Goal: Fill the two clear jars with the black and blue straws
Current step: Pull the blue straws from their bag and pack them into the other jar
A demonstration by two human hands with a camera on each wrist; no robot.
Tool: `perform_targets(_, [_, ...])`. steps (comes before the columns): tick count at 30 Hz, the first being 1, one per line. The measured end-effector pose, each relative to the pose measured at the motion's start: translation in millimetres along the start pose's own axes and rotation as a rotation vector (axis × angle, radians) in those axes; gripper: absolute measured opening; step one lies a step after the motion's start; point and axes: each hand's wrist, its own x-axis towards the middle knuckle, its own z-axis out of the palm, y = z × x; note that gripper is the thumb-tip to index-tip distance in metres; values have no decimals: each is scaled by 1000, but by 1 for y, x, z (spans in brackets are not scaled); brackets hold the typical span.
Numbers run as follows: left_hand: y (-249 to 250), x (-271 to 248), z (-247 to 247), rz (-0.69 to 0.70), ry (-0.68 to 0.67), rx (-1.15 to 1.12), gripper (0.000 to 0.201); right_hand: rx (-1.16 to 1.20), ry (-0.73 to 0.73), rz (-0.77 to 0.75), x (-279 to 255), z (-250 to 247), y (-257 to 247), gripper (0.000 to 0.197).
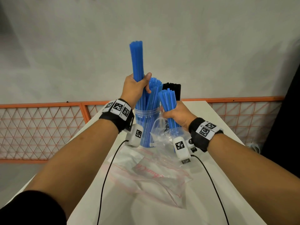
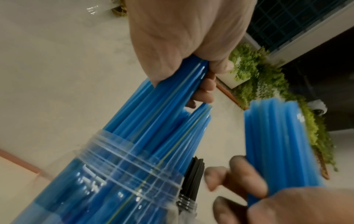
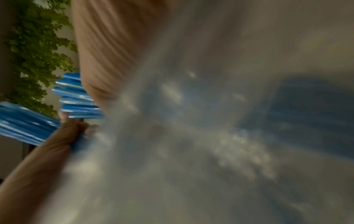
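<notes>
A clear jar (image 1: 146, 118) stands mid-table with several blue straws in it. My left hand (image 1: 138, 87) grips a bundle of blue straws (image 1: 137, 60) upright, its lower ends down inside the jar's mouth (image 2: 122, 153). My right hand (image 1: 176, 113) grips a second bundle of blue straws (image 1: 168, 101) just right of the jar, lower ends still in a clear plastic bag (image 1: 162, 130). Behind them the black straws (image 1: 173, 90) stand in another clear jar (image 2: 186, 203), mostly hidden. The right wrist view is blurred by bag plastic.
An empty clear plastic bag (image 1: 155, 174) with red print lies on the white table (image 1: 227, 159) in front of the jars. Two black cables run from my wrists toward me. An orange mesh fence (image 1: 40, 127) runs behind the narrow table.
</notes>
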Motion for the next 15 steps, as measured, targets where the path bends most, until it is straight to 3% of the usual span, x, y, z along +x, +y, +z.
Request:
perform_targets(6, [-18, -1, 14, -71, 52, 59, 19, 76, 73, 24, -2, -17, 8, 21])
perform_targets(11, [17, 29, 16, 122, 182, 263, 33, 134, 109, 49, -2, -28, 16, 19])
perform_targets(15, [32, 48, 17, 186, 134, 465, 34, 151, 107, 50, -4, -35, 18, 19])
